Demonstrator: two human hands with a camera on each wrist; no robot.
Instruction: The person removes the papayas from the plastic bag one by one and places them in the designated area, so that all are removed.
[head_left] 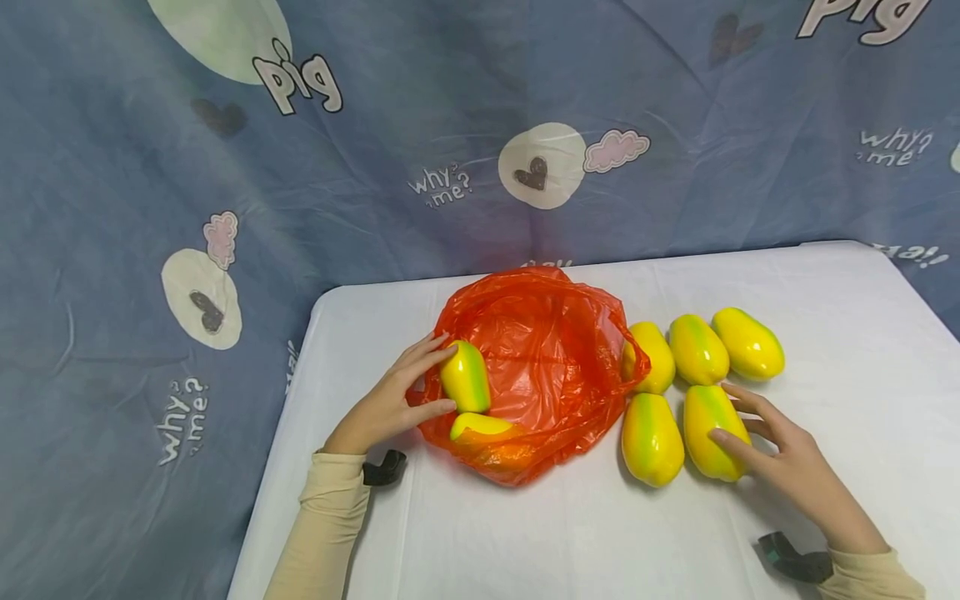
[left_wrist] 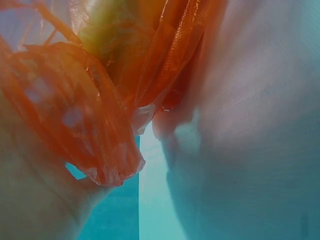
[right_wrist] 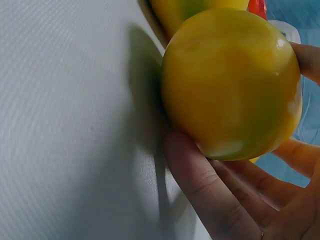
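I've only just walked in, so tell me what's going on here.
A person's left hand holds a yellow-green fruit at the left side of an open red bag, where a second fruit lies. To the bag's right, the right hand grips another fruit beside four others on the white table.

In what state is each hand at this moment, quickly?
Left hand: holding a yellow fruit at the red bag.
Right hand: holding another fruit on the white table.

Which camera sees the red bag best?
The head view: nearly the whole red bag shows, opening included. The left wrist view gives only close-up folds; the right wrist view, just a red sliver near the top.
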